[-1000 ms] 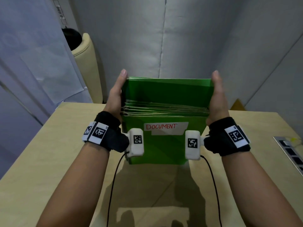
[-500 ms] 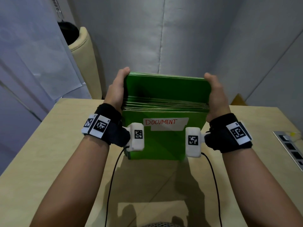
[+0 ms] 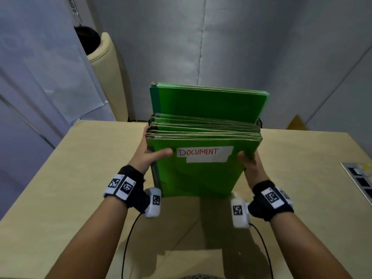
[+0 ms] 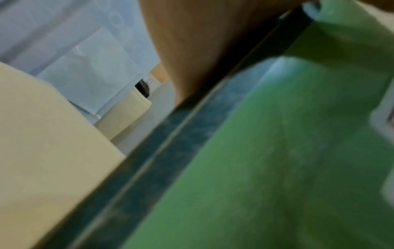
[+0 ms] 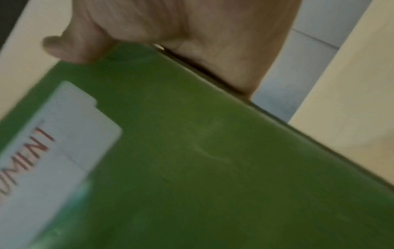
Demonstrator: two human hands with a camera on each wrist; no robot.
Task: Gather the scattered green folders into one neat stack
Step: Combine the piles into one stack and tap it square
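Observation:
A thick bundle of green folders [image 3: 199, 176] stands on edge on the tan table [image 3: 70, 178]. The front folder carries a white label reading DOCUMENT [image 3: 205, 154]. Several folders at the back [image 3: 209, 103] stick up higher than the rest. My left hand [image 3: 153, 156] grips the bundle's left side, thumb across the front cover. My right hand [image 3: 249, 160] grips the right side, thumb on the front cover [image 5: 213, 160]; its fingers are hidden behind the bundle. The left wrist view shows the front cover [image 4: 266, 160] and its dark spine strip.
A cream padded chair back [image 3: 108, 77] stands beyond the table's far left corner. A power socket panel [image 3: 360, 178] is set into the table at the right edge. Grey walls close the far side.
Both hands have slid down from the top corners of the back folders to the sides of the bundle, thumbs now on the front cover. The back folders stand taller than the rest.

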